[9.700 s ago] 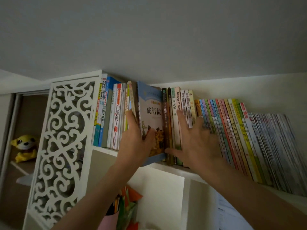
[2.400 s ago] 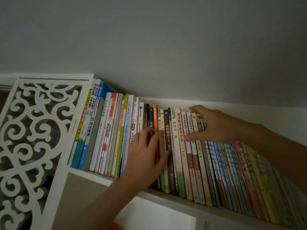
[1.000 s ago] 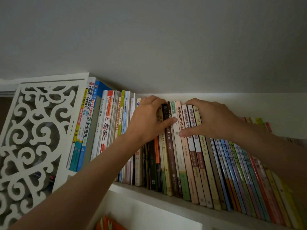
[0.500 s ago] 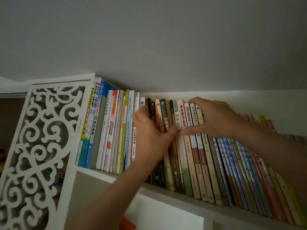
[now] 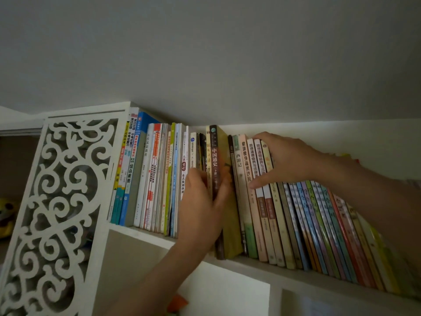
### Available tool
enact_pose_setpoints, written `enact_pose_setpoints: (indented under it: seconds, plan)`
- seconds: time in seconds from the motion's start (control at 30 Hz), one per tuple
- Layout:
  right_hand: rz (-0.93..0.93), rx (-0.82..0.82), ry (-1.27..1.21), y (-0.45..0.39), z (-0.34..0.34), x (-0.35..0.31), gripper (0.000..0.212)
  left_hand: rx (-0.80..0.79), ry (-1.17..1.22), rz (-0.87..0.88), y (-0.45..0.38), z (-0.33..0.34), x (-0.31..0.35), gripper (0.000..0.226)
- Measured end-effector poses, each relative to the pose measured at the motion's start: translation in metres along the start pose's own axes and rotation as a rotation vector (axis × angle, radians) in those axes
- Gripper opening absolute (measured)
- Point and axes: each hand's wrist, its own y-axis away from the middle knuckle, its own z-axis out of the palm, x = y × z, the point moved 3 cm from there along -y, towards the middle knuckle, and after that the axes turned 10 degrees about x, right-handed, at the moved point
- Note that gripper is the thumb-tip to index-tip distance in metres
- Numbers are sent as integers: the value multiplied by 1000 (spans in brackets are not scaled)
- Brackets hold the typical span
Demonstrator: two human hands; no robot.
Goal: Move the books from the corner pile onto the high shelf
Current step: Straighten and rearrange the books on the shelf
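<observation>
A long row of upright books (image 5: pixel 303 224) fills the high white shelf (image 5: pixel 262 266) just under the ceiling. My left hand (image 5: pixel 202 215) grips a dark brown book (image 5: pixel 214 165) with a yellowish cover, which sticks out of the row toward me. My right hand (image 5: pixel 284 160) lies flat over the tops and spines of the pale books (image 5: pixel 255 201) just right of it, fingers spread, thumb pressed on a spine. The books further right lean to the left. The corner pile is out of view.
A white carved fretwork panel (image 5: pixel 61 213) closes the shelf's left end. Tall books (image 5: pixel 145 179) stand against it. A yellow plush toy (image 5: pixel 5 215) shows behind the panel at far left. White compartments (image 5: pixel 218 297) lie below the shelf, with something orange (image 5: pixel 180 302) in one.
The brown book now stands further out of the row than half a second ago, with my left hand closed around its spine. My right hand stays pressed on the books to its right.
</observation>
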Motion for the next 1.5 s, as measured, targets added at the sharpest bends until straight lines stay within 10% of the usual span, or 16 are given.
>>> enact_pose_setpoints:
  seconds: [1.13,1.5]
  plan:
    - [-122,-172,-70,-14,-14,14,87,-71,319,-310,29,-120,29,58]
    - [-123,22,-69,-26,-7,18,65,-48,407,-398,22,-117,42,45]
